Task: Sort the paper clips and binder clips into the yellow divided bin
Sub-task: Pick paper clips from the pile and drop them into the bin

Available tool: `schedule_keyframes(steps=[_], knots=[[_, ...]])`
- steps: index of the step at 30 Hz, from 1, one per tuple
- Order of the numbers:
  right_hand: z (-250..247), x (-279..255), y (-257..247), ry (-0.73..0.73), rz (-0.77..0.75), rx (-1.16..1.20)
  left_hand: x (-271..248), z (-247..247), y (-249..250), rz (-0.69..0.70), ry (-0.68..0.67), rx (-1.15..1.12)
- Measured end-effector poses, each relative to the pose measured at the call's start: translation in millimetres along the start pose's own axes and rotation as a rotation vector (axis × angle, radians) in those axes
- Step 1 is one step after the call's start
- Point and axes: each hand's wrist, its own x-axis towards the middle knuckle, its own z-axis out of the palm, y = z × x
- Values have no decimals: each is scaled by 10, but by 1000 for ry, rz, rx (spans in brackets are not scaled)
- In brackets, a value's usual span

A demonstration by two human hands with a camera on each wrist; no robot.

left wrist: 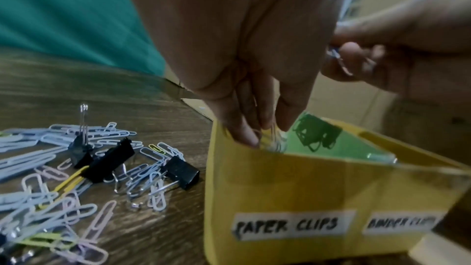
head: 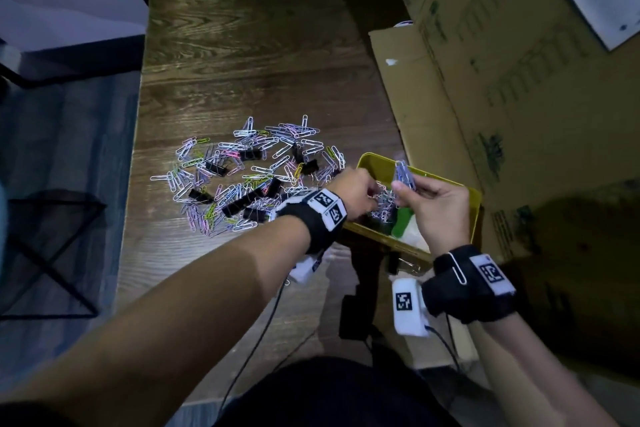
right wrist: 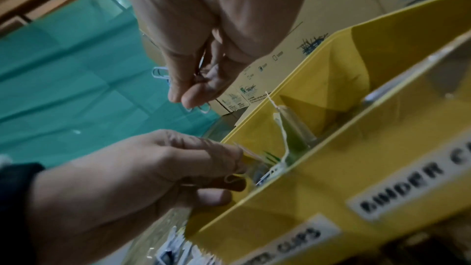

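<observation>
A loose pile of pastel paper clips [head: 242, 170] mixed with black binder clips [head: 216, 167] lies on the wooden table [head: 242, 45]. To its right stands the yellow divided bin [head: 372, 160], labelled "PAPER CLIPS" [left wrist: 288, 226] and "BINDER CLIPS" on its front wall [left wrist: 280, 184], with a green divider [left wrist: 331, 144] inside. My left hand [head: 372, 196] dips into the paper-clip compartment, its fingertips [left wrist: 244, 136] pinching a few paper clips. My right hand [head: 401, 189] hovers just above the bin and pinches a bunch of bluish paper clips [head: 403, 174], also seen as paper clips [right wrist: 160, 74].
Large cardboard boxes [head: 485, 80] rise right behind and beside the bin. The table's left edge drops to the floor, where a black mesh rack [head: 52, 236] stands. One white paper clip [head: 457, 269] clings to my right wristband. Cables hang near my lap.
</observation>
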Motion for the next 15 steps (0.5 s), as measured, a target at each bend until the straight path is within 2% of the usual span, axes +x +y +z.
schedule_keyframes(steps=[2,4,7,9,11,13,15], knots=[[13,181,83,-18,26,-141,7,3,-37,26,-12,32],[43,348,134,-51,54,-338,-34,-18,-85,54,32,-48],[123,522,109,-238,-2,-789,-171,-89,-215,-42,125,-492],[195,581,64,-384,-19,-977,-296,-171,-393,-126,146,-710],[260,597,14,-473,19,-1061,-435,-272,-677,-174,167,-734],[315,562,-29,-464,-1,-1099,-607,-367,-1027,-195,163,-660],[378,437,-64,-337,-210,-998,-803,-423,-1387,-195,110,-435]])
